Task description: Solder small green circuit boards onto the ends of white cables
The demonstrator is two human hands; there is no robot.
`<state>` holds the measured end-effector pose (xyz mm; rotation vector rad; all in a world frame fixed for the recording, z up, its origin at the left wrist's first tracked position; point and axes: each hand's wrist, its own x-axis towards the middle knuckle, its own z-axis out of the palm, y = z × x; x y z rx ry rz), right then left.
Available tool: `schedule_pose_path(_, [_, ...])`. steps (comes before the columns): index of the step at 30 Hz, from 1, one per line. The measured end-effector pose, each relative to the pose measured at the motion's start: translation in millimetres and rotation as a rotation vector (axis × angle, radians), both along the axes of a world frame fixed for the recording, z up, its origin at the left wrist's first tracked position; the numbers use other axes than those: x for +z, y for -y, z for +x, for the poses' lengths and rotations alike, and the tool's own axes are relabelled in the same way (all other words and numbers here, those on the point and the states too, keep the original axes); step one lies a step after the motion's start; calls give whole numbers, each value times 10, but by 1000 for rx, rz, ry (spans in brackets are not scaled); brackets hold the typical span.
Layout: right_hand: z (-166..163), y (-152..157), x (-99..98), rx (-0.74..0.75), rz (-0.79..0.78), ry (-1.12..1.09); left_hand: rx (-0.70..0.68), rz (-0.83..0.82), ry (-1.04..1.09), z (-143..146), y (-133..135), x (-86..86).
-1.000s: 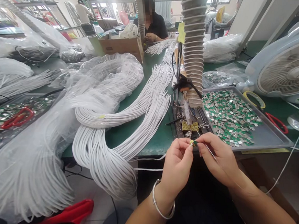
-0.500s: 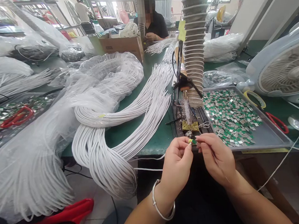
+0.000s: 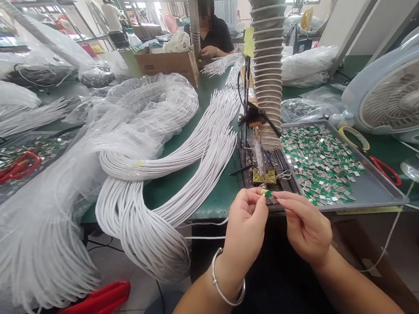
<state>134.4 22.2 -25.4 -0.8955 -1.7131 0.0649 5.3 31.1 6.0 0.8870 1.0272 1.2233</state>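
Observation:
My left hand [image 3: 246, 231], with a bangle on its wrist, pinches a small green circuit board [image 3: 268, 194] with a metal connector end. A white cable [image 3: 206, 238] runs behind this hand; its end is hidden. My right hand [image 3: 307, 226] is closed, thumb and forefinger pinched at the board's right side on what looks like a thin solder wire [image 3: 275, 197]. Just beyond the fingertips, a soldering iron [image 3: 258, 148] points down in a stand, over a yellow sponge [image 3: 264, 177].
Bundled white cables [image 3: 141, 215] lie on the left, some in clear plastic [image 3: 70, 187]. At right are a grey tray [image 3: 375, 187] of small boards, red-handled scissors [image 3: 385, 170], a tape roll [image 3: 353, 137] and a fan [image 3: 400, 93]. An exhaust hose [image 3: 268, 65] hangs ahead. A co-worker [image 3: 214, 35] sits opposite.
The board is turned so that its metal end shows more clearly. My right fingers have shifted slightly off it, to its right side. The whole view has shifted a little.

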Motion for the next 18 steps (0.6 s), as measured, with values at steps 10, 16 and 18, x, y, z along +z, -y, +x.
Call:
schedule_pose_path(10, [-56,74,5,43,-43,21,32,-28,-29,21,-14,30])
schedule_pose_path(16, [-48,25,51,-58,-41,19,21,-17,4,19,-13,18])
schedule_pose_path(18, [-47,13,67,-75,-37,24,21,-16,2,17,-13,18])
